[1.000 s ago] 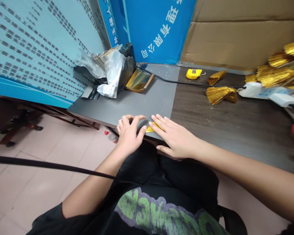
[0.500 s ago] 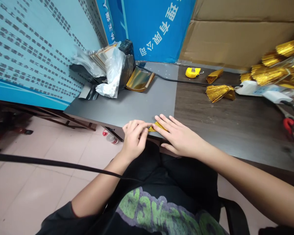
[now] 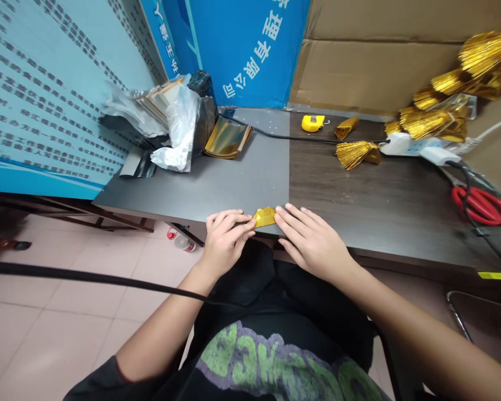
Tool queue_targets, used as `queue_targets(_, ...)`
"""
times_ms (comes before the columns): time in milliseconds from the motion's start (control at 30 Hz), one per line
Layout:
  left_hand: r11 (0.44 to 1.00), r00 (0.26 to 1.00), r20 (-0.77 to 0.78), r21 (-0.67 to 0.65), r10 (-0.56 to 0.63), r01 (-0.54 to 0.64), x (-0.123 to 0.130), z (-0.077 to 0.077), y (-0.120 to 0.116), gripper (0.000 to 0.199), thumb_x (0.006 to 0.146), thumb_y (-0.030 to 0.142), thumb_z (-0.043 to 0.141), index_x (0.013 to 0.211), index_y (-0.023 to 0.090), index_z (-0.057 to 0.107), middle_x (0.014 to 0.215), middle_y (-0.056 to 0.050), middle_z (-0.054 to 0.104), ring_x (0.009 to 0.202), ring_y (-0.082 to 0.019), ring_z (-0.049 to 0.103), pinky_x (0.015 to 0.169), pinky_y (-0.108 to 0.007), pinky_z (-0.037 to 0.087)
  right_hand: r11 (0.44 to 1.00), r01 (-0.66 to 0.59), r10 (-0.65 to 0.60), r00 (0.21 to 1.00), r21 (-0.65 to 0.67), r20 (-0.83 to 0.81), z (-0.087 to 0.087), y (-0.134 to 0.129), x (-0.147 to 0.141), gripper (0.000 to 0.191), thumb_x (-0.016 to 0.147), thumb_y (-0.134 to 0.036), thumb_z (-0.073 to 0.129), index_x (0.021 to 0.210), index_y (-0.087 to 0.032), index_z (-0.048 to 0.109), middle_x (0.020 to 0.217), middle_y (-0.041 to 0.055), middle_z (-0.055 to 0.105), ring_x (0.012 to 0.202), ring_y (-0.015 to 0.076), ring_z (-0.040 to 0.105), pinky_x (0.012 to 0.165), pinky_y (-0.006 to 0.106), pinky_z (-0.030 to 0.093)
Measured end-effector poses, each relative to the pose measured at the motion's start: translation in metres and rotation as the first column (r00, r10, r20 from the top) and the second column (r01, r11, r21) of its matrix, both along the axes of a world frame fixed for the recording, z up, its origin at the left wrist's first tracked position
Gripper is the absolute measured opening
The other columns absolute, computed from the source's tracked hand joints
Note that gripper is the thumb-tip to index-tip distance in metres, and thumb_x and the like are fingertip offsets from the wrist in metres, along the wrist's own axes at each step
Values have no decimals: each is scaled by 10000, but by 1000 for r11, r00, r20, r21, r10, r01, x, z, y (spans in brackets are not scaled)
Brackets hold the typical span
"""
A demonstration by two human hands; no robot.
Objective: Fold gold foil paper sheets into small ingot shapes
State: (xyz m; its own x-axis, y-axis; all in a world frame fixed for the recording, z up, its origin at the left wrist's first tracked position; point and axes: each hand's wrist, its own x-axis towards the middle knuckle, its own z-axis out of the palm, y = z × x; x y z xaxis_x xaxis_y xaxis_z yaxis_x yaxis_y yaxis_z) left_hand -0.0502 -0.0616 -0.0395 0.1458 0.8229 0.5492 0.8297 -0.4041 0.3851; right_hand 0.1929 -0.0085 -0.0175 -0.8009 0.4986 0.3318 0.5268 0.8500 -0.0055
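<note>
Left hand (image 3: 230,238): pinches gold foil piece's (image 3: 265,217) near end.
Right hand (image 3: 311,238): fingers extended, touching its opposite end (table (image 3: 250,192) edge).

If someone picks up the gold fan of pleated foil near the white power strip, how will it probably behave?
The gold fan of pleated foil is probably light, because its folds look thin. Its spread, narrow folds would likely bend if squeezed. Lying on its side, it seems unlikely to roll.
</note>
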Motion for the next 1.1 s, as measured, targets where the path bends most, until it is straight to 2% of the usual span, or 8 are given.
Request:
queue_targets(200,999,997,72,31,11,-14,-2,-10,1,177,938,239,673,1094,288,741,1099,-6,771,1134,-158,675,961,-338,433,990,133,-134,991,-40,-28,-1,-8,-3,445,1024,-298,515,1422,-108,574,1503,54,555,1399,356,511,1144,549,424)
queue_targets(333,996,998,56,86,-31,27,-5,-17,2,219,934,240,684,1140,303,729,1095,2,777,1129,-150,693,942,-327,435,989,151,-151,985,-7,-80,-5,-10,-6,432,1008,-288,559,1403,-116,592,1470,51,587,1379,362,530,1130,557,419)
queue_targets(533,989,993,88,138,-74,61,-6,-17,1,161,941,209,671,1028,313,758,986,34,789,1098,-135,700,930,-325,407,981,150,-101,938,125,-332,-14,-17,-8,216,927,-170,704,1142,-154,723,1189,35,768,1156,291,689,991,451,501)
queue_targets(633,995,990,123,84,-72,61,-2,-7,-1,154,949,206,656,987,309,764,946,39,788,1101,-149,684,942,-346,386,986,129,-74,904,106,-420,-13,-15,-8,157,899,-132,729,1050,-172,740,1059,24,802,1041,258,707,896,407,525)
queue_targets(733,996,979,199,-66,-44,58,2,10,-1,135,950,227,654,942,291,773,925,21,776,1030,-152,685,921,-348,413,995,92,-67,874,30,-482,-5,-10,-8,112,908,-132,715,995,-192,750,972,26,803,954,220,693,817,360,535)
queue_targets(867,963,910,401,-188,-102,191,5,35,5,131,941,248,650,948,233,780,889,-20,765,823,-122,682,797,-284,511,992,80,-118,831,-94,-544,11,-1,-7,140,960,-169,644,956,-208,779,759,37,729,734,172,641,679,305,536)
queue_targets(1000,925,843,538,-331,24,185,7,54,18,132,897,291,691,913,222,803,830,-27,764,748,-129,679,703,-248,519,982,75,-158,838,-176,-523,26,8,-2,217,997,-227,583,936,-212,791,682,24,679,600,140,605,584,269,515)
queue_targets(1100,886,797,593,-422,113,189,9,62,28,158,851,332,714,855,202,803,860,-35,783,779,-144,698,732,-246,528,972,22,-147,836,-235,-529,33,17,3,211,996,-238,586,921,-202,780,691,19,694,598,134,636,578,248,513)
